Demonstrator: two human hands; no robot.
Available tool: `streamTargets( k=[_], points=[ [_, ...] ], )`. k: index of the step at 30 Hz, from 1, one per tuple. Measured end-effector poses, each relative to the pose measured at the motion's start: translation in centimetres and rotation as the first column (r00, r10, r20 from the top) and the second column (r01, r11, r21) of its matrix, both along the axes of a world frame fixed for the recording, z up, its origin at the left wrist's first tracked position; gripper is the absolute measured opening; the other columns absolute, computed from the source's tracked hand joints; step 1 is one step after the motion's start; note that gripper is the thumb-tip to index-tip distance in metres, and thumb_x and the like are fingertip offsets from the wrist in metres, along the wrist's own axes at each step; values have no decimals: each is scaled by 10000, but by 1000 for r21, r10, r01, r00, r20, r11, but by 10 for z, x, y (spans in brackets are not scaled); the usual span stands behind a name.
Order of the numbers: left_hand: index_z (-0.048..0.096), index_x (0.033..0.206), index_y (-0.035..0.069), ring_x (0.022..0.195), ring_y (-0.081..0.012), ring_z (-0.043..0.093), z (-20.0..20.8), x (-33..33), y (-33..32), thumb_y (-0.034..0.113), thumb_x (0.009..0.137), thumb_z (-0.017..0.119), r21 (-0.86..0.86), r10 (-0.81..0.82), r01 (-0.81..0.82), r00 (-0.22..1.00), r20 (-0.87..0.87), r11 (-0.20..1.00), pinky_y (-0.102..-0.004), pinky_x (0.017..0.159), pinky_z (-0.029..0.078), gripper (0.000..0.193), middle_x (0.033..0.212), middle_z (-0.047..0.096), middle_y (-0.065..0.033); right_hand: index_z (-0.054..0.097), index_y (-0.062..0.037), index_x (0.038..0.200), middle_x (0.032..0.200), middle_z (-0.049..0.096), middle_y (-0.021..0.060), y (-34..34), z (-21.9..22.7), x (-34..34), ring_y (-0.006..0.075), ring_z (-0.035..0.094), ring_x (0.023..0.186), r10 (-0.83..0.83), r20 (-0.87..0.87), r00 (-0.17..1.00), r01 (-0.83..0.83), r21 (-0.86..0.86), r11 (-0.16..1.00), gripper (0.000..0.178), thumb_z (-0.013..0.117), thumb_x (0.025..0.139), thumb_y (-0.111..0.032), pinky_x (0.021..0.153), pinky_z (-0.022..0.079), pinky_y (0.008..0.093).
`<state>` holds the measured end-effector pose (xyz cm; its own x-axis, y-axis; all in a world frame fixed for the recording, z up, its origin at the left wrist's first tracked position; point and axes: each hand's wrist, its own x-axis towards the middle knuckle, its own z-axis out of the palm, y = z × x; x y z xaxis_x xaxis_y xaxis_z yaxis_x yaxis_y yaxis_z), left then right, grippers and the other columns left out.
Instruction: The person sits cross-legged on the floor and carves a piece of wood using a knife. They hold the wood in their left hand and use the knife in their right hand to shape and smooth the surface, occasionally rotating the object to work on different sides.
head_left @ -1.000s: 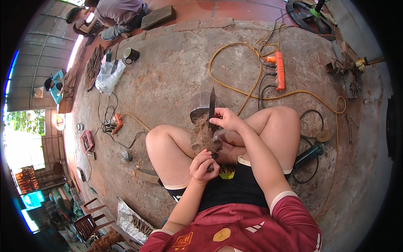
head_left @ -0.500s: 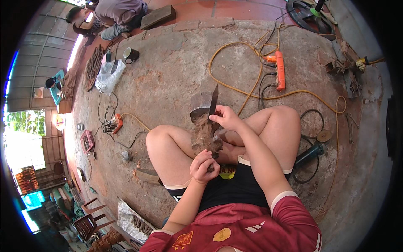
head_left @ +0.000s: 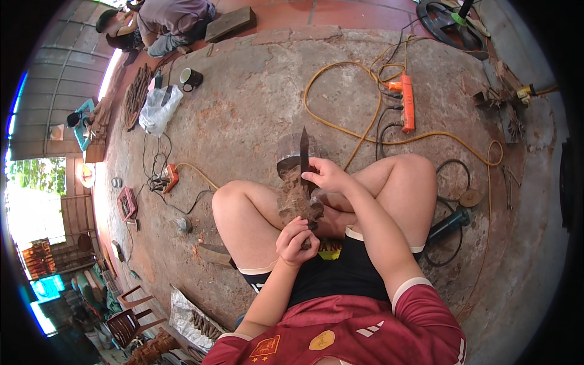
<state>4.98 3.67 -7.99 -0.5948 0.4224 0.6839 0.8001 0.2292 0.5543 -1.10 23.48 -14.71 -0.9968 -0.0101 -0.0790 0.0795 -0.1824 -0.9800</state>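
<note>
A rough brown wood carving [head_left: 294, 204] lies between my bent legs, with its far end against a round wooden block [head_left: 288, 149]. My left hand [head_left: 297, 242] is closed at the near end of the carving, its fingers wrapped round that end. In my right hand [head_left: 327, 175] is a dark, flat, pointed file [head_left: 304, 149], pinched between thumb and fingers. The file lies along the upper right side of the carving, its tip pointing away from me over the block. My right fingers partly hide the file's near end.
An orange power strip [head_left: 407, 103] with a looping yellow cord lies ahead right. A dark green power tool [head_left: 449, 224] rests beside my right knee. Farther left are a mug [head_left: 190, 79], a plastic bag [head_left: 159, 111] and a glass jar [head_left: 180, 225]. Other people sit at the far left.
The file has swung slightly, its tip moving left so that it points more straight ahead. My right hand has shifted a little with it, while my left hand stays in place.
</note>
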Motion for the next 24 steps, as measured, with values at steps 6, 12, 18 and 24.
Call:
streamTargets(
  k=[6, 12, 18, 24],
  points=[
    [637, 830, 10, 797, -278, 701, -1, 0, -1, -44, 630, 704, -5, -2, 2, 1000, 0, 1000, -437, 824, 609, 218, 840, 651, -127, 600, 23, 1029, 892, 688, 162, -4, 2, -2, 209, 628, 800, -51, -57, 997, 69, 376, 924, 192, 650, 914, -122, 754, 501, 377],
    [637, 823, 13, 799, -277, 700, 0, 1, -1, -42, 626, 706, -15, -2, 2, 1000, 4, 1000, -433, 825, 610, 215, 837, 650, -123, 589, 33, 980, 852, 670, 183, 5, 6, -1, 235, 599, 746, 90, 0, 996, -90, 136, 987, 192, 649, 909, -136, 726, 490, 378],
    [636, 818, 15, 798, -277, 699, -1, 0, 0, -42, 628, 702, -7, -5, 5, 1000, 0, 1000, -435, 827, 610, 209, 835, 651, -122, 602, 26, 975, 838, 676, 144, 2, 13, -2, 188, 584, 744, -48, 18, 999, 41, 277, 960, 163, 647, 909, -116, 722, 487, 360],
    [637, 815, 16, 802, -276, 699, 0, 1, 0, -43, 630, 696, -10, 0, 0, 1000, 3, 1000, -440, 835, 610, 202, 835, 650, -122, 611, 8, 987, 803, 651, 72, 4, 12, -1, 116, 539, 740, 42, -63, 997, -26, 242, 970, 164, 660, 921, -134, 668, 469, 327]
  ],
)
